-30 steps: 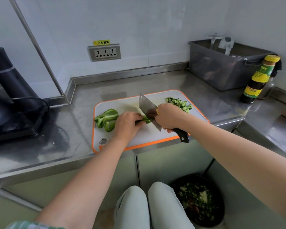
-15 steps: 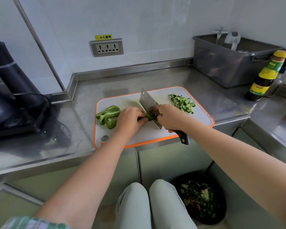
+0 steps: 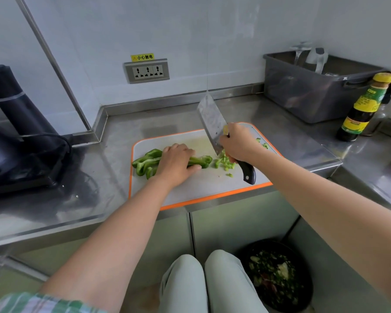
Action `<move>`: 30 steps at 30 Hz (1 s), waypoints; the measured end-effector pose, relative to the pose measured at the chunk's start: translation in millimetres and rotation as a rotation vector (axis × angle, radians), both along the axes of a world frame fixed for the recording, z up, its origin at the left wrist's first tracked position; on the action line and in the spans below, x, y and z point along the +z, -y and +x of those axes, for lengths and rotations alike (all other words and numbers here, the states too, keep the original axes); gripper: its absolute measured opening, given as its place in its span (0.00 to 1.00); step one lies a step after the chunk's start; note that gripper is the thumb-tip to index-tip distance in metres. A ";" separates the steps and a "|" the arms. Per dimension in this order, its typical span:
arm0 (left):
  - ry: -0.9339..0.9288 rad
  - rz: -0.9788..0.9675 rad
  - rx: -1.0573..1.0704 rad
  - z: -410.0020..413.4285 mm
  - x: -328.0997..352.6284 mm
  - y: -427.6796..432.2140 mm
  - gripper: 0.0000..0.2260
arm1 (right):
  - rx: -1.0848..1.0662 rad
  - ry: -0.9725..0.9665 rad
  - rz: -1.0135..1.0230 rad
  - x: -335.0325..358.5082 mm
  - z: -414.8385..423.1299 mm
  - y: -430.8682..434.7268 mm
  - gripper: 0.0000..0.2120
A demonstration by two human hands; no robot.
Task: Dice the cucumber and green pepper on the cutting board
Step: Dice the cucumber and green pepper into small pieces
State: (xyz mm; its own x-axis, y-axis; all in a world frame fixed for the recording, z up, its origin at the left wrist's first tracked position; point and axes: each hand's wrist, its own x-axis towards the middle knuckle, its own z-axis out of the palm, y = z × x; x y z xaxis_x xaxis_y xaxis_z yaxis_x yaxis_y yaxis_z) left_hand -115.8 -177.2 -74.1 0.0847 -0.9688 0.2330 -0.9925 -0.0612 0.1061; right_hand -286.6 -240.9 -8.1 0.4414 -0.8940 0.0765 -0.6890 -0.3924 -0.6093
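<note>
- On the steel counter (image 3: 122,134), a white board (image 3: 201,188) with an orange rim lies near the front edge, and all the cutting is on it.
- Left hand (image 3: 176,163) lies over the pepper strips (image 3: 147,159). Its fingers curl down over the bundle and the thumb sits at the near side, clamping it to the board. The strip ends stick out toward the knife.
- Right hand (image 3: 237,143) is clenched round the knife (image 3: 210,118) where blade meets handle. The blade is raised and tilted up and away, its edge clear of the board just right of the strip ends.
- Pepper dice (image 3: 223,162) sit in a small loose heap under the right hand, between the strip ends and the knife's black handle. One stray bit lies nearer the front rim.
- Cucumber dice (image 3: 263,143) show only as a few green bits near the board's far right corner, mostly hidden behind the right hand. No whole cucumber is in view, so that half looks done.
- Judging by the piles, the pepper is less than half done: the cut heap is small, and the bundle under and left of the hand is much larger.
- What is left, as I read it, is to feed the strips rightward and chop across them until the bundle is gone.
- Off the board, a bottle (image 3: 361,109) and a grey bin (image 3: 303,96) stand well apart from the work.
</note>
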 end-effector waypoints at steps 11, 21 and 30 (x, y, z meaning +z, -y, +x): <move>0.330 0.156 -0.007 -17.9 7.6 7.8 0.17 | -0.042 -0.141 0.135 -8.5 -19.5 -8.4 0.05; 0.058 -0.195 0.199 -12.6 3.7 5.6 0.11 | -0.037 -0.296 0.143 -9.7 -13.3 -20.0 0.06; -0.129 -0.311 0.210 -3.1 9.5 -5.1 0.11 | 0.055 -0.410 0.011 -8.6 17.1 -44.3 0.09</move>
